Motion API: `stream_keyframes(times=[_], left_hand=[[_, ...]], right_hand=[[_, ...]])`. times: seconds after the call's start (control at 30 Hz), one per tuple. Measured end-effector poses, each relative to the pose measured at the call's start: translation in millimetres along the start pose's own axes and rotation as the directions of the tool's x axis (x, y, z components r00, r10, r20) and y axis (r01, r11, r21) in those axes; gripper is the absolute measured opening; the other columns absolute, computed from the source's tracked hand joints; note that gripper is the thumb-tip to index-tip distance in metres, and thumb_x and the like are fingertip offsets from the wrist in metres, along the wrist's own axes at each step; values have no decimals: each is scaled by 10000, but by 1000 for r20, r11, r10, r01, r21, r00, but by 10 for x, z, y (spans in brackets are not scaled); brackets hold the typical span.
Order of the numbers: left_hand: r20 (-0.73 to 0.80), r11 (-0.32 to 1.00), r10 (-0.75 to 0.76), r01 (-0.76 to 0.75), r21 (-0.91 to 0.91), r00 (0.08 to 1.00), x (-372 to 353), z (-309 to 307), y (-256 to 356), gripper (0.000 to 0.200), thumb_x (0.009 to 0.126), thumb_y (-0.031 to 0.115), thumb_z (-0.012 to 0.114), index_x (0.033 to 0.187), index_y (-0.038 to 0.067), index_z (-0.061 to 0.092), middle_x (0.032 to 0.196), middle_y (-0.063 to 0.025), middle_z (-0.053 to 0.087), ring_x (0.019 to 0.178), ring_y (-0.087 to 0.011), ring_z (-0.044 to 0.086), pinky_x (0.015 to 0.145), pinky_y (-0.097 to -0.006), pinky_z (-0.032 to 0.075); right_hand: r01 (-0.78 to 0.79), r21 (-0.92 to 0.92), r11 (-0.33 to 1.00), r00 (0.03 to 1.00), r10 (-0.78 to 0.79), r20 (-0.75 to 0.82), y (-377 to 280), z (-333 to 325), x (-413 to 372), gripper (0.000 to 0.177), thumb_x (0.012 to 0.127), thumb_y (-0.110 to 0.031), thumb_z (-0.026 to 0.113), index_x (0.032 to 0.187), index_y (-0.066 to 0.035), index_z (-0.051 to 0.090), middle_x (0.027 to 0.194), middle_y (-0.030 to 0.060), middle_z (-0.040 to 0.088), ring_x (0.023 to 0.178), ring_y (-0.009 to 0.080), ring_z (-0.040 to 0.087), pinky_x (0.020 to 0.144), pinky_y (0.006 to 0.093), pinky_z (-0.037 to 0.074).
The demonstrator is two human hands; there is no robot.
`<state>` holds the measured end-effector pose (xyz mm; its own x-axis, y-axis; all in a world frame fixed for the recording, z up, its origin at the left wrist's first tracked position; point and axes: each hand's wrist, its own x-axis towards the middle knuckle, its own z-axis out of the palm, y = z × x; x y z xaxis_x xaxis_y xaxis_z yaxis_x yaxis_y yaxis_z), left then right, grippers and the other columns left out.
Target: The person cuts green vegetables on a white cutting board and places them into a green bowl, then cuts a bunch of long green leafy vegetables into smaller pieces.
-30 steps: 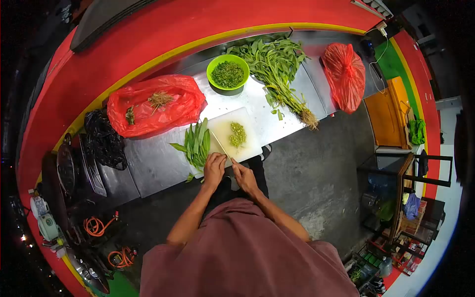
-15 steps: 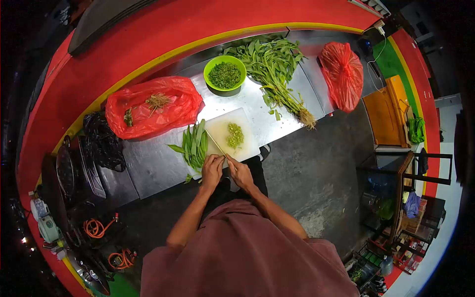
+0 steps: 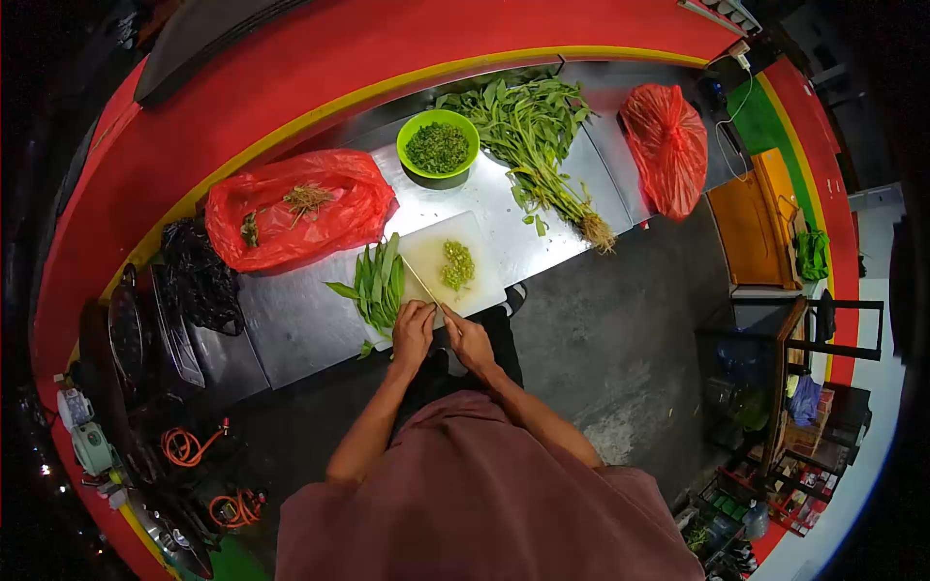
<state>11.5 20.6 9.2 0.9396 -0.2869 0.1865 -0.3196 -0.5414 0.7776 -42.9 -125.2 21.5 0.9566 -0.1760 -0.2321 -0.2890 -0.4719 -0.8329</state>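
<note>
Your right hand [image 3: 472,340] was closed around the handle of a knife [image 3: 421,281], whose blade lay slanted across the white cutting board [image 3: 480,232] at the near edge of the steel counter [image 3: 291,320]. Your left hand [image 3: 413,329] sat just beside it, fingers curled down at the stalk ends of the bunch of leafy greens [image 3: 378,281] on the board's left side, though I could not tell whether it actually clasped them. A small pile of chopped greens [image 3: 457,264] lay right of the blade, with a green bowl [image 3: 438,178] of more choppings, a red plastic bag [image 3: 291,208] and a bundle of uncut stalks [image 3: 542,145] farther back.
</note>
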Motion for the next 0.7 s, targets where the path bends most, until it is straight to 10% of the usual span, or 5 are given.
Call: stream_keyframes(times=[0.43,0.57,0.63,0.7], left_hand=[[-17,1000,4,-4,4,1000,6,16,-29,163,888,21,687,1040,-2,742,980,-134,665,930,-351,625,845,-428,502],[-15,1000,-7,6,-21,1000,5,15,-40,168,895,26,681,1047,10,749,983,-147,662,953,-357,630,850,-432,505],[-26,1000,-26,26,-15,999,4,16,-35,171,896,27,683,1052,15,751,976,-151,658,963,-359,633,850,-435,506],[-9,999,-31,31,-35,999,6,11,-44,163,903,29,683,1050,17,752,970,-150,656,957,-361,631,847,-434,505]], right_hand=[[-63,-25,998,997,64,43,-158,23,159,399,1059,-304,511,1391,-115,628,871,336,645,858,498,677,762,505,523],[24,64,998,999,-27,35,86,44,106,475,1033,-273,544,1480,-114,532,1155,320,679,1087,480,662,905,483,528],[123,82,989,992,-125,16,164,-37,65,511,1021,-237,553,1506,-90,491,1172,298,696,1097,422,695,913,446,536],[-69,214,974,992,44,116,220,-121,26,544,1033,-264,605,1523,-69,471,1047,129,717,816,184,673,759,328,537]])
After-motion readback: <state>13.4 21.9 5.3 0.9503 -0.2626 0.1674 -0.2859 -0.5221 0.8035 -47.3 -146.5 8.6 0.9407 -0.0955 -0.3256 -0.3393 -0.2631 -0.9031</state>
